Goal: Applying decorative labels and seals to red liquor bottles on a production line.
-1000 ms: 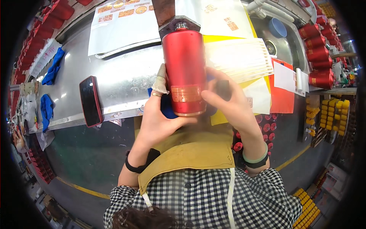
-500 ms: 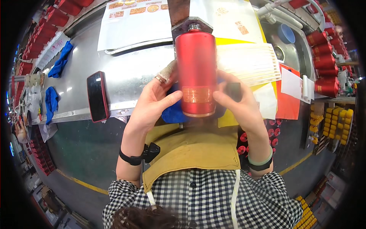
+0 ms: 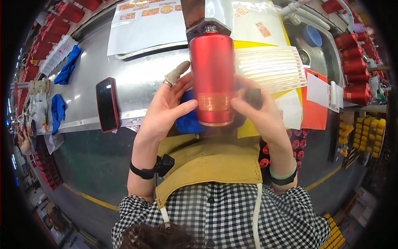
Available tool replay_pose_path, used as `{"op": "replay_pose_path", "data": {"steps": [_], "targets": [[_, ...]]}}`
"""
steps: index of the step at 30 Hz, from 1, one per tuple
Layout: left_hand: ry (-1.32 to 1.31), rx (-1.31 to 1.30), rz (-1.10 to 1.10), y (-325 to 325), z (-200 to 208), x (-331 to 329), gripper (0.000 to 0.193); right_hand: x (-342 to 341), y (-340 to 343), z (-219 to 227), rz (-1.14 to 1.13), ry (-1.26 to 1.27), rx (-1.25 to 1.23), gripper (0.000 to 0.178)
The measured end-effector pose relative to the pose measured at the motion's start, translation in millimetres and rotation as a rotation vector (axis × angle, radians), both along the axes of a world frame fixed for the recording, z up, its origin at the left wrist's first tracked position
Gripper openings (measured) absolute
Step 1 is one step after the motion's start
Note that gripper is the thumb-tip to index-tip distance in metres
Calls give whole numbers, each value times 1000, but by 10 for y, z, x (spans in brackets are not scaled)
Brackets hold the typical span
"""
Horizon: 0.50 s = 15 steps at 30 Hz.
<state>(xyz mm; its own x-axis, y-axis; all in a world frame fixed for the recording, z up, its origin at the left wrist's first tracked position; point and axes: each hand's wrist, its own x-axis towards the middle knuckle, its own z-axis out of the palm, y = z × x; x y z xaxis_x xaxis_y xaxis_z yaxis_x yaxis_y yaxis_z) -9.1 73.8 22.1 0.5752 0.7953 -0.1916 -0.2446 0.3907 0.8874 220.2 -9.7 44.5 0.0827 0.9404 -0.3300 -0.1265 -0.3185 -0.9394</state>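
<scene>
Red bottle (image 3: pixel 212 62): lying in front of the person, base toward the apron (image 3: pixel 211 164), neck end at a dark metal plate (image 3: pixel 222 27); I've got it between the two hands.
Gold label (image 3: pixel 213 102): on the bottle near its base, facing up at my camera.
Left hand (image 3: pixel 163 106): open, fingers spread; thumb tip at the bottle's left edge beside the label. Can't tell from here if any finger presses the far side.
Finger cover (image 3: pixel 173 76): pale, on one left finger, which points up and away from the bottle.
Right hand (image 3: pixel 262 111): thumb tip at the bottle's right edge by the label, fingers partly hidden along that side; I can't tell how firm the grip is.
Blue cloth (image 3: pixel 188 119): under the bottle's base end, showing left of it.
Worktop (image 3: pixel 141 79): shiny metal; I see a phone (image 3: pixel 107 104) with a red edge near its front left.
Sheets: white printed one (image 3: pixel 145 35) upper left; pale one with gold strips (image 3: pixel 271 68) right of the bottle; red one (image 3: pixel 316 118) farther right.
Sink (image 3: pixel 325 58): upper right, blue bowl (image 3: pixel 311 35) in it.
Other red bottles (image 3: pixel 356 93): stacked at far right.
</scene>
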Motion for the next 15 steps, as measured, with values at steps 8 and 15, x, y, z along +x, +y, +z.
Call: {"op": "replay_pose_path", "data": {"steps": [8, 15], "targets": [[-10, -21, -57, 60, 31, 11, 84, -9, -9, 6, -13, 1, 0, 56], [-37, -38, -30, 33, 2, -15, 87, -30, -7, 11, -13, 20, -3, 56]]}}
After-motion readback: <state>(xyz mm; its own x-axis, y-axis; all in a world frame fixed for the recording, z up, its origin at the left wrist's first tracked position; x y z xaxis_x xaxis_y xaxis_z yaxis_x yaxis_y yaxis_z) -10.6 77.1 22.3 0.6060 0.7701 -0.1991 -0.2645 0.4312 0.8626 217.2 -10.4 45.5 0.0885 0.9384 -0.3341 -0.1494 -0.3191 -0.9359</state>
